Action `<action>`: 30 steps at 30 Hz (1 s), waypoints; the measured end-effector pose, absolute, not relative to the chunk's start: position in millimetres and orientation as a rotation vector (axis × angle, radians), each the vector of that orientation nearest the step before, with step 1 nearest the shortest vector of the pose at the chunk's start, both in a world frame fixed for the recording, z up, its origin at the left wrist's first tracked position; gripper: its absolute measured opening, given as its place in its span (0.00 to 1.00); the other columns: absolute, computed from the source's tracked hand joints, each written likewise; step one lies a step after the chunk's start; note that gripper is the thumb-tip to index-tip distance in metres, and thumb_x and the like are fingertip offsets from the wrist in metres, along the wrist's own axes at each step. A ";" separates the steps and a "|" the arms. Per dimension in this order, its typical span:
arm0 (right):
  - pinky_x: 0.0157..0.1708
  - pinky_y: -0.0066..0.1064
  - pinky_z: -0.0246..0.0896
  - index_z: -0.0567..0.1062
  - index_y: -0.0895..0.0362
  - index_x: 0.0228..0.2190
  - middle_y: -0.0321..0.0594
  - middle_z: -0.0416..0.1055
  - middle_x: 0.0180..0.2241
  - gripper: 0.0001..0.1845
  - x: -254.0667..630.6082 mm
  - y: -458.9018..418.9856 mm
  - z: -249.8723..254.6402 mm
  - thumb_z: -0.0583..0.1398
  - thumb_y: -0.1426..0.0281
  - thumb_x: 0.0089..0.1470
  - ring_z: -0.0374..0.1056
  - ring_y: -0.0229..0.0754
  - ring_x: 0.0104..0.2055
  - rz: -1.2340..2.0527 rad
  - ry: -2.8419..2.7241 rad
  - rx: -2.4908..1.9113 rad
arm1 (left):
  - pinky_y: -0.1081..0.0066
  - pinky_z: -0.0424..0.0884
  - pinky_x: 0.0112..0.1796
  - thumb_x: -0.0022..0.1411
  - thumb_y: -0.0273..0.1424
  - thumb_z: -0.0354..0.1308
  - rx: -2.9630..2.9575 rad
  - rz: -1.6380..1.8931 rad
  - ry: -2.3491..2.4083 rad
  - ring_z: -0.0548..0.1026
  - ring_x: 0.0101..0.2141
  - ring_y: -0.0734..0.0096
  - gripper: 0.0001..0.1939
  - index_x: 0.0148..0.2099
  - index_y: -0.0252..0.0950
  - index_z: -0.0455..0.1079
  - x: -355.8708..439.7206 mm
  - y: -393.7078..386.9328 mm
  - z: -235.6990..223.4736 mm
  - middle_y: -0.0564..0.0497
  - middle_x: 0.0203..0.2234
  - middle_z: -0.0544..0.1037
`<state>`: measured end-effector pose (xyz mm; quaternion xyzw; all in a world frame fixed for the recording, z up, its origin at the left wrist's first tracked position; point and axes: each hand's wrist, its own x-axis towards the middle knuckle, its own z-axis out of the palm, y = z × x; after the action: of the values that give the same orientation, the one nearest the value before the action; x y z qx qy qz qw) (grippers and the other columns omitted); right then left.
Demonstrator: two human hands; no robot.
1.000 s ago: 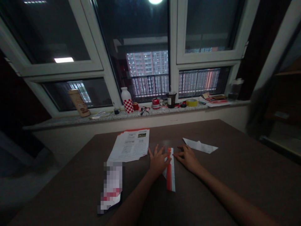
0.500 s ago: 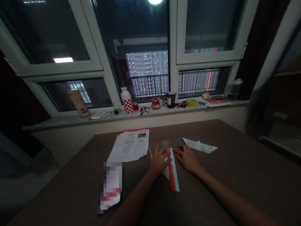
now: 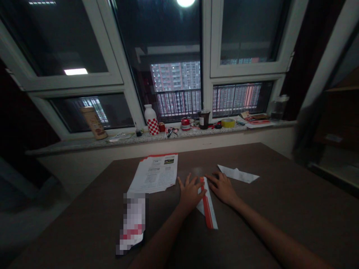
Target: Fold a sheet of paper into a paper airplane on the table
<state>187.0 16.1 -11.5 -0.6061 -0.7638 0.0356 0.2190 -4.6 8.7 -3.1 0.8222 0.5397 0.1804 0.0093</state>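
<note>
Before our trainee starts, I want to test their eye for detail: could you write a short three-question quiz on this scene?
1. True or false: the left hand touches the red-and-white paper strip.
2. Which lies on the windowsill: (a) the printed sheets, (b) the yellow roll, (c) the paper strip?
3. Fill the gap: the white folded paper lies nearer the ____ hand.

Key: 1. True. 2. (b). 3. Right hand.

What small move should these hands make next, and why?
Perhaps run the right hand down the red-and-white folded paper's right edge: its fingertips are near the far end, the left hand's fingers lie over the upper part, and the near end is uncovered.
</note>
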 end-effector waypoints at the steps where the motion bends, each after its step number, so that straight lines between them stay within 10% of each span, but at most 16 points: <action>1: 0.56 0.43 0.50 0.68 0.41 0.54 0.43 0.61 0.55 0.21 188.7 17.0 -12.6 0.53 0.60 0.60 0.55 0.49 0.58 0.124 -2.106 -1.654 | 0.31 0.25 0.55 0.63 0.48 0.53 2.569 0.569 1.685 0.49 0.64 0.50 0.18 0.53 0.55 0.70 -4.1 8.6 -3.7 0.53 0.60 0.66; 30: 0.60 0.46 0.48 0.73 0.48 0.51 0.47 0.56 0.60 0.29 204.7 10.4 -14.0 0.65 0.58 0.46 0.51 0.55 0.62 0.405 -2.225 -1.444 | 0.30 0.28 0.55 0.64 0.49 0.49 2.645 0.614 1.888 0.50 0.64 0.47 0.19 0.53 0.55 0.71 -3.5 21.1 -3.3 0.48 0.58 0.69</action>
<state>204.7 10.4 -14.0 -0.5240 -0.8075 0.1471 0.2273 -3.5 21.1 -3.3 0.7970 0.5690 0.1850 -0.0826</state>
